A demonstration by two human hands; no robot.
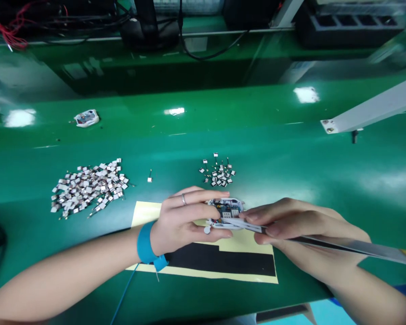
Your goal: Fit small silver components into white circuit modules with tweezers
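My left hand [187, 216] is closed around a small white plastic housing [236, 201] with an open face. A circuit board [230, 211] shows inside it. A small round white disc [207, 230] sticks out at the housing's lower left edge. In my right hand [301, 225] is a pair of metal tweezers [345, 244], pinched between thumb and fingers. The tweezers' tips reach into the housing over the board; whether they grip anything there cannot be made out. Under my left hand lies a yellow sheet [246, 243] with a black strip [223, 262].
A large pile of small white-and-silver parts with short leads [91, 187] lies left, a smaller pile [219, 174] ahead, and a single part [149, 179] between. Another open housing [87, 118] sits farther back. A grey metal bar [372, 106] juts in from the right. A blue wrist strap [146, 243] trails a cord.
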